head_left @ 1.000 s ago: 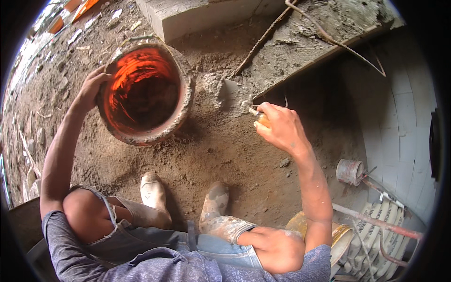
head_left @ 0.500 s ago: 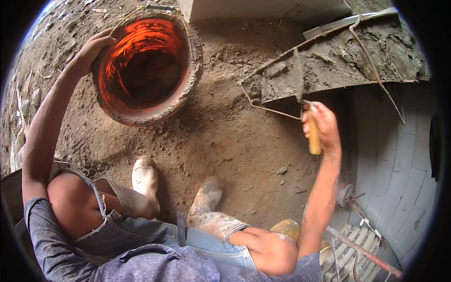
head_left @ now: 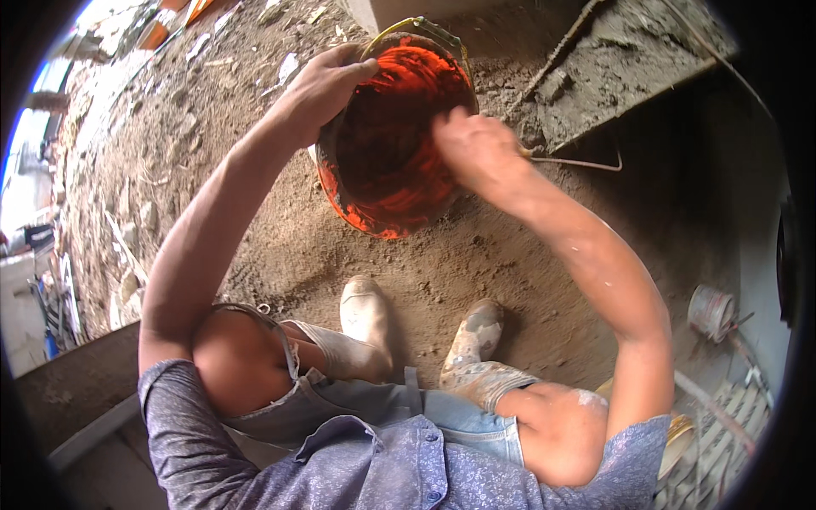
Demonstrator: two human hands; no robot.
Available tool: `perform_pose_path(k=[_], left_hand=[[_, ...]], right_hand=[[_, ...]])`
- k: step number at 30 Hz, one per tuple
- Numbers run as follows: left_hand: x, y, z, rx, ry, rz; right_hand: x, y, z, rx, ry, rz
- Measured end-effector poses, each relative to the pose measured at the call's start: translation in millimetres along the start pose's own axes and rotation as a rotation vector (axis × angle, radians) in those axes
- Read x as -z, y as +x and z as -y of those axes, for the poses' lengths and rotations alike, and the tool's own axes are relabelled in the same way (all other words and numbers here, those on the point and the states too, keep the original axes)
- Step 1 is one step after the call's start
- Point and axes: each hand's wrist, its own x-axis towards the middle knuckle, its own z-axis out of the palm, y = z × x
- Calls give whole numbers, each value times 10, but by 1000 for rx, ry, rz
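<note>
While grasping the orange-lined bucket (head_left: 398, 219) by its upper-left rim with the left hand (head_left: 327, 89), holding it beyond the boots (head_left: 365, 316), left of the mortar (head_left: 616, 72). Reaching over its mouth with the blurred right hand (head_left: 480, 149); cannot tell whether gripping anything.

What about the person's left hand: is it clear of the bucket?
No, the left hand holds the bucket by its rim.
</note>
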Motion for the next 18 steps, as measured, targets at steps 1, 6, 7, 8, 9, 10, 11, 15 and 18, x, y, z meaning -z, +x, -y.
perform_pose_path(k=[1,6,7,8,9,10,11,15,18], left_hand=[[-38,-6,-9,-5,-8,38],[-46,2,69,-25,96,-12],[-24,15,83,-14,123,-23],[8,14,93,-32,130,-4],[28,43,97,-28,133,3],[63,19,110,-6,133,-19],[83,34,111,-21,122,-11],[151,-27,109,-39,55,-27],[140,-57,90,-65,101,-13]], right_hand=[[-50,50,122,0,-13,73],[-207,18,546,-31,490,354],[-235,-11,522,-8,605,310],[-259,-41,449,35,722,300],[-284,-64,348,48,816,272],[-301,-103,257,39,869,233],[-312,-148,186,5,907,188],[-221,-287,-25,73,483,45],[-68,-356,-113,239,191,-29]])
